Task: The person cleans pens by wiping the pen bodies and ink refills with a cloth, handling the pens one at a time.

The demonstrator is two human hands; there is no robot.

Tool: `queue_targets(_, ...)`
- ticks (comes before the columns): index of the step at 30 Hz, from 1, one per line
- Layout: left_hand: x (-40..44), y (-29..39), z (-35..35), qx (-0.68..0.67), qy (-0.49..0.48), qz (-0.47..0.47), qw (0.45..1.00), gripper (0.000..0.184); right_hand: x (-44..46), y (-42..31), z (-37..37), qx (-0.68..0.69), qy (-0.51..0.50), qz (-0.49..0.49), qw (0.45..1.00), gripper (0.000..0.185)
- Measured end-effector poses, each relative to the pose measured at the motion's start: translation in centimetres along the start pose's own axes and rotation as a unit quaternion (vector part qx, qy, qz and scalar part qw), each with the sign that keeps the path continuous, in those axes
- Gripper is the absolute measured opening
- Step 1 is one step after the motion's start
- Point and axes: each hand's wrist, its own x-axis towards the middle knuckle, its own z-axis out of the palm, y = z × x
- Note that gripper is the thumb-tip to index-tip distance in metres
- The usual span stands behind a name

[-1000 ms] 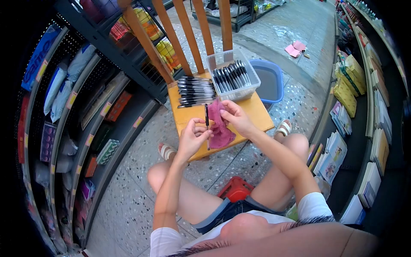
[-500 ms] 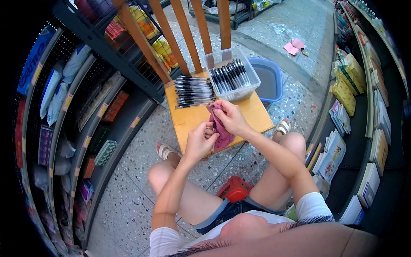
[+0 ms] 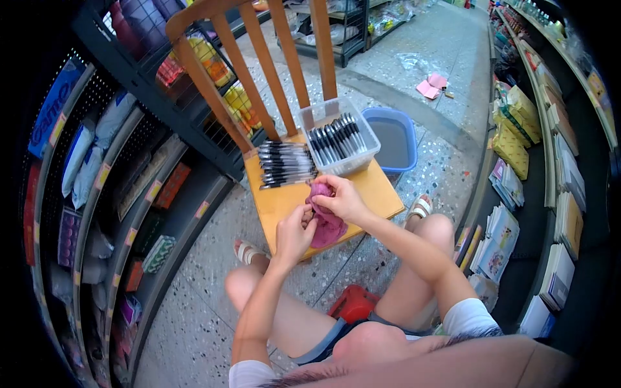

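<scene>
A crumpled pink-purple cloth (image 3: 328, 227) hangs from my right hand (image 3: 341, 199), whose thumb and fingers pinch its upper part. Close against its left side is my left hand (image 3: 295, 229), fingers closed on a slim pen that is almost wholly hidden by the fingers and cloth. Both hands are over the front of a yellow wooden chair seat (image 3: 372, 197). Just beyond them, a row of black-and-clear pens (image 3: 284, 163) lies on the seat. To its right stands a clear plastic box (image 3: 370, 147) with several more pens (image 3: 337, 137) inside.
The chair's slatted back (image 3: 255, 64) rises behind the pens. A blue bin (image 3: 413, 145) of greyish contents stands right of the chair. Stocked shelves curve along the left (image 3: 139, 213) and right (image 3: 550, 181). Pink paper (image 3: 431, 85) lies on the floor; a red stool (image 3: 353, 304) is beneath me.
The view has tilted, so the chair and hands sit lower in it. The cloth is bunched more around the spot between my hands, and the pen seen there before is now mostly covered.
</scene>
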Motion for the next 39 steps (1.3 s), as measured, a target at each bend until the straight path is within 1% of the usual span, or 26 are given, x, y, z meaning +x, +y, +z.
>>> queue_targets(1,0.0,-0.3,0.1,0.016,-0.003,0.009,1.000,0.028,0.1,0.1,-0.1,-0.005,0.007,-0.003,1.000,0.023)
queue_targets(4,-0.1,-0.1,0.1,0.028,-0.012,0.007,1.000,0.028,-0.2,-1.1,-0.3,0.038,0.006,0.009,0.999,0.018)
queue_targets(5,-0.2,0.3,0.1,0.026,-0.014,0.001,1.000,0.028,-0.4,-1.8,-0.5,0.030,0.012,-0.017,0.999,0.014)
queue_targets(8,-0.4,0.2,0.3,0.015,-0.010,0.003,1.000,0.027,-0.6,-2.2,-0.8,-0.005,0.022,-0.026,0.999,0.014)
queue_targets(9,-0.6,0.0,0.3,0.008,-0.005,0.009,1.000,0.027,-0.5,-1.9,-0.7,-0.052,0.046,-0.048,0.996,0.015)
queue_targets(13,-0.6,0.3,0.3,-0.039,0.002,0.002,0.999,0.028,-0.6,-1.8,-1.1,-0.064,0.027,-0.069,0.995,0.017)
queue_targets(17,-0.8,0.3,-0.3,-0.068,-0.004,-0.021,0.997,0.026,-0.7,-1.5,-1.0,0.042,-0.042,-0.041,0.997,0.019)
queue_targets(20,-0.9,0.2,-0.5,-0.101,-0.024,-0.055,0.993,0.027,-0.7,-1.2,-0.7,0.171,-0.060,-0.027,0.983,0.019)
queue_targets(21,-0.9,0.2,-0.5,-0.115,-0.033,-0.067,0.991,0.027,-0.6,-1.2,-0.9,0.193,-0.072,-0.014,0.978,0.018)
queue_targets(24,-1.0,0.7,-1.0,-0.166,-0.058,-0.081,0.981,0.026,-0.5,-1.4,-1.6,0.182,-0.098,0.010,0.978,0.018)
queue_targets(27,-1.2,-0.1,-0.7,-0.248,-0.100,-0.115,0.957,0.027,-0.4,-1.5,-1.8,0.183,-0.103,0.015,0.978,0.017)
queue_targets(28,-1.3,-0.2,-0.6,-0.258,-0.104,-0.116,0.953,0.028,-0.5,-1.7,-1.7,0.184,-0.105,0.018,0.977,0.017)
queue_targets(29,-1.4,-0.3,-0.6,-0.268,-0.110,-0.117,0.950,0.029,-0.5,-1.6,-1.6,0.186,-0.100,0.001,0.977,0.019)
queue_targets(33,-1.2,0.4,-1.1,-0.264,-0.130,-0.114,0.949,0.031,-0.4,-1.1,-1.6,0.216,-0.116,0.022,0.969,0.023)
queue_targets(35,-1.2,-0.3,-0.8,-0.293,-0.131,-0.123,0.939,0.031,-0.3,-0.3,-1.1,0.223,-0.112,0.023,0.968,0.024)
queue_targets(38,-1.1,-0.6,-0.9,-0.343,-0.144,-0.135,0.918,0.029,-0.2,-0.1,-1.3,0.233,-0.147,0.046,0.960,0.021)
queue_targets(39,-1.1,-0.6,-0.9,-0.361,-0.150,-0.139,0.910,0.028,-0.4,-0.7,-1.0,0.254,-0.136,0.039,0.957,0.021)
